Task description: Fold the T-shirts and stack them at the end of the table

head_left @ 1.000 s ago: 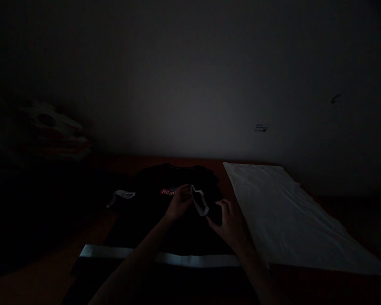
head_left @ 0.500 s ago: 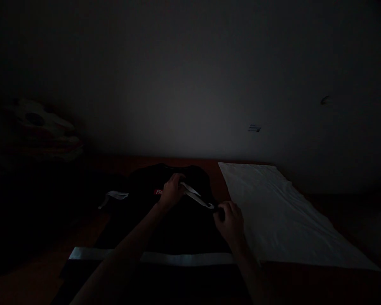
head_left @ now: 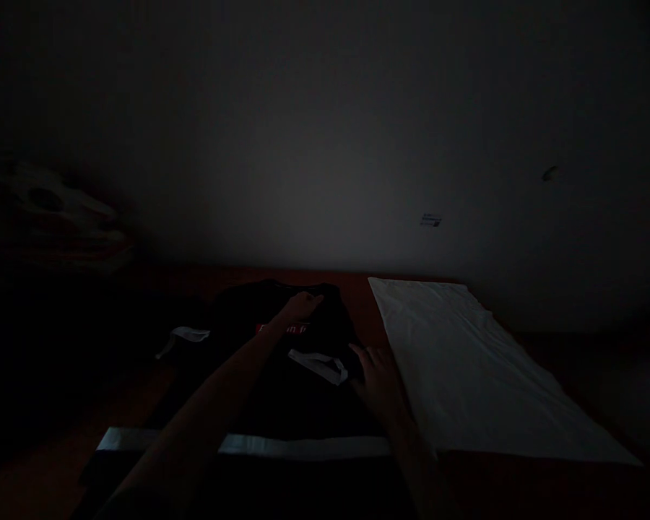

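Observation:
A black shirt (head_left: 282, 404) with a red lettered patch, white-edged sleeves and a pale band near its lower end lies on a reddish-brown surface. My left hand (head_left: 302, 306) is over the upper chest, just above the patch, its fingers closed on the dark cloth near the shoulder. At the right edge of the shirt, my right hand (head_left: 373, 368) has thumb and finger at the folded-in sleeve, whose white cuff (head_left: 319, 367) lies over the chest. Dim light hides how firmly it grips.
A white cloth (head_left: 477, 368) lies spread flat at the right. A pile of white and red items (head_left: 59, 217) sits at the far left. Behind the surface rises a plain wall (head_left: 303, 144) with a small label (head_left: 430, 220).
My left hand has let go of the white cuff and moved up to the shoulder area. The cuff now lies lower on the chest, and more of the red patch shows.

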### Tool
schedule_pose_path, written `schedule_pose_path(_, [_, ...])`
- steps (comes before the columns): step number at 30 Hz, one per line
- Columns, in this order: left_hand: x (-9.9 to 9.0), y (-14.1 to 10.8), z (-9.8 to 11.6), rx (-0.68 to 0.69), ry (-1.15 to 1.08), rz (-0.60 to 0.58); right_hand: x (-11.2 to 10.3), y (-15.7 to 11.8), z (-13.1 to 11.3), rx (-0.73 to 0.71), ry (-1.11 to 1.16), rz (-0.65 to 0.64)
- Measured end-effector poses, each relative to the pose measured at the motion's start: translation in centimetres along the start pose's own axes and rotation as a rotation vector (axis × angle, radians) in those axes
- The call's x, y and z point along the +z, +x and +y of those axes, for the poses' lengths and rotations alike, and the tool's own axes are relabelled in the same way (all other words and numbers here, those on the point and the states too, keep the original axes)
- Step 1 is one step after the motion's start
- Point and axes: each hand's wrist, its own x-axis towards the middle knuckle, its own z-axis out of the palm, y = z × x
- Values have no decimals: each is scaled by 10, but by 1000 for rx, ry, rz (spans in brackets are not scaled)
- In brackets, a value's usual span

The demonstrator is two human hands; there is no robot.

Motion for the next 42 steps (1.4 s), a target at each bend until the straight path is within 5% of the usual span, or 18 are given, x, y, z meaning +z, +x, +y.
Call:
schedule_pose_path(7, [31, 54, 23, -30, 64, -106, 11, -4, 9, 18, -36, 51])
schedule_pose_path(12, [43, 59, 28, 66, -29, -3, 13, -3, 10, 40, -2, 93])
schedule_pose_path(18, [39, 19, 21, 313, -134, 79, -2, -2, -3, 30, 89, 130])
schedule_pose_path(26, [-20, -76, -16, 623, -90, -284, -11, 1, -17, -62, 103, 217])
schedule_pose_path(33, [-10, -97, -53, 441, -209, -82, -7, 6, -21, 60, -10, 163])
schedule_pose_path(42, [-8, -95, -54, 461, -188, 130, -10, 4, -21, 17, 41, 210])
